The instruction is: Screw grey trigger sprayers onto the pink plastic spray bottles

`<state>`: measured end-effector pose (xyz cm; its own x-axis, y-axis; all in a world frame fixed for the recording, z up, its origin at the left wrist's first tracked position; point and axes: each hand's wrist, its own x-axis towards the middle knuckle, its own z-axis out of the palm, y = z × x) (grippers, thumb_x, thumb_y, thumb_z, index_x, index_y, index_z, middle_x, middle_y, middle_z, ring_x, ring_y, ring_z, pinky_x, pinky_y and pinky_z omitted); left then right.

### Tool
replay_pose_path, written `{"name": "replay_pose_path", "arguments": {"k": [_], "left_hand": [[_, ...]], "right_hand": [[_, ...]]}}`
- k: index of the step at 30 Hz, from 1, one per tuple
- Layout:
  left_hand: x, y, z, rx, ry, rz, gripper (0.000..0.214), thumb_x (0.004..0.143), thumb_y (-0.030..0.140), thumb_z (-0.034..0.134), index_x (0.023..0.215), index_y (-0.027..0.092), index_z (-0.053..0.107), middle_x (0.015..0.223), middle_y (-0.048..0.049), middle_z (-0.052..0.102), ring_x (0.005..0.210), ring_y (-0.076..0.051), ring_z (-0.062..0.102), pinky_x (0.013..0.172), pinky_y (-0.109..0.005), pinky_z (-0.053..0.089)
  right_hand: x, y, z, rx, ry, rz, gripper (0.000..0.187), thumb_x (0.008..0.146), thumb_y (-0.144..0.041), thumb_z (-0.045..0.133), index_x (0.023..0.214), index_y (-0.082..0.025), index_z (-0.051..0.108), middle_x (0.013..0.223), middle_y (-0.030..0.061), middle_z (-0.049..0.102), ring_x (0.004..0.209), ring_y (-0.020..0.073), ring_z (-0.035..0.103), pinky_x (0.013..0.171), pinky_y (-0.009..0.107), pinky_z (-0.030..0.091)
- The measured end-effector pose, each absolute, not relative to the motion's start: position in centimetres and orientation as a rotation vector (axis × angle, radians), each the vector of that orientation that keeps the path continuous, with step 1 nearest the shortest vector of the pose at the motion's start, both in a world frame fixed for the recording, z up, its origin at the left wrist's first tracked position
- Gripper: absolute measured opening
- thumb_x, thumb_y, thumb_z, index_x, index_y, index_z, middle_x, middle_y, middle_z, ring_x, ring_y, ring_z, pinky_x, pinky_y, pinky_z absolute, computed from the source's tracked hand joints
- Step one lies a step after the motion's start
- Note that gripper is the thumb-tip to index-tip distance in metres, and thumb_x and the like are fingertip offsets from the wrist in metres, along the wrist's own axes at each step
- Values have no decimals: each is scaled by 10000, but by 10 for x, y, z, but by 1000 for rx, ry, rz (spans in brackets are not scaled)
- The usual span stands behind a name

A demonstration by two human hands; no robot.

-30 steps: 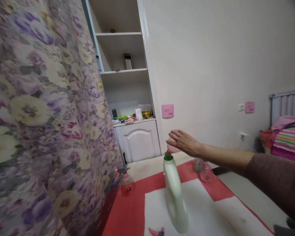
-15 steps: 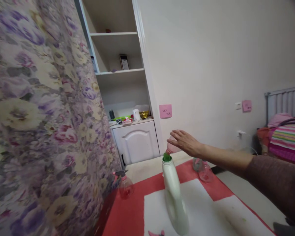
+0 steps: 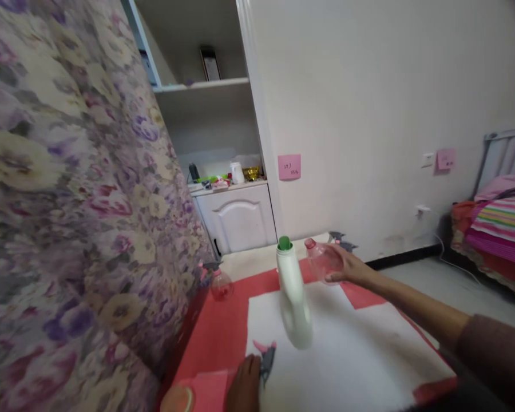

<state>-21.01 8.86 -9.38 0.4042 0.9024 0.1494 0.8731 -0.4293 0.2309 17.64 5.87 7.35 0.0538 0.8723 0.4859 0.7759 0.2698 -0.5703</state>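
Observation:
My right hand (image 3: 347, 266) is closed around a clear pink bottle (image 3: 321, 258) without its top, held tilted just right of the white jug. The white jug (image 3: 292, 300) with a green cap stands on a white cloth (image 3: 352, 355) over a red table (image 3: 223, 332). My left hand (image 3: 245, 389) shows at the bottom edge beside a pink and grey spray head (image 3: 266, 356) lying on the cloth; its fingers are mostly hidden. A grey spray head (image 3: 341, 240) shows behind my right hand.
A second pink spray bottle (image 3: 218, 283) stands at the table's left edge by a flowered curtain (image 3: 68, 217). A small orange lid (image 3: 177, 399) lies at the near corner. Behind are a white cabinet (image 3: 236, 220) with shelves, a wall with pink notes, and a bed (image 3: 498, 229) at right.
My right hand came down from above the jug and now grips the pink bottle. The view tilted down, and my left hand and the spray head came into sight.

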Motion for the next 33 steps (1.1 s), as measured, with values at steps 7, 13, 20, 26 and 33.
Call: {"name": "replay_pose_path", "arguments": {"k": [7,13,20,26,33], "left_hand": [[-207,77,-69,2544,1613,446,502,879,6,269,1303,129,508,1372,-137,563,1265,-187,533,1048,-323,445],[-199,62,-17,2432,1430,1038,365,931,229,355,1240,189,544,1193,-114,635,1131,-226,608,947,-389,530],[-166,14,49,1700,1239,1399,443,836,479,594,1167,186,597,1108,-88,713,964,-224,690,852,-347,569],[-124,-11,95,1191,986,1590,430,711,425,784,1042,178,661,952,-31,752,752,-105,694,752,-183,578],[-76,-24,100,1189,715,1547,358,731,353,777,1048,217,681,1024,-37,727,814,-128,690,734,-186,587]], "right_hand": [[127,-26,-72,-1134,-1314,902,941,589,-600,805,1368,-245,414,1425,145,529,1328,354,496,1101,539,399],[102,-45,-112,-1214,-1226,934,937,568,-428,852,1378,-283,403,1483,120,464,1400,350,395,1183,549,276],[109,-42,-103,-1257,-1212,975,937,547,-190,830,1370,-281,390,1473,100,463,1399,321,389,1192,502,267],[112,-42,-95,-1273,-1220,968,920,524,-103,793,1342,-295,418,1429,72,514,1362,321,441,1169,495,308],[112,-38,-101,-1264,-1180,982,981,490,-122,836,1362,-243,403,1460,112,484,1381,320,414,1183,487,278]]}}
